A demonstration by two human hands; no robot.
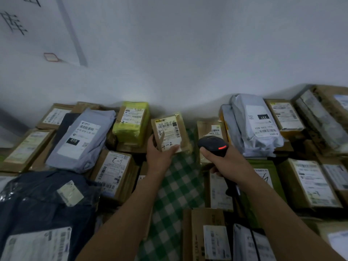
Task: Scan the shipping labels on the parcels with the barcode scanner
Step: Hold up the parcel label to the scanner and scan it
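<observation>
The left hand (160,155) pinched the small brown parcel (183,136), thumb laid across the lower edge of its shipping label (166,129), fingers (150,141) curled behind its left side. Just right of them, the right hand (222,162) was wrapped round the handle of the barcode scanner (212,145), whose red light was lit. Beneath both lay a green checked cloth (175,196), with other parcels crowded on either side.
</observation>
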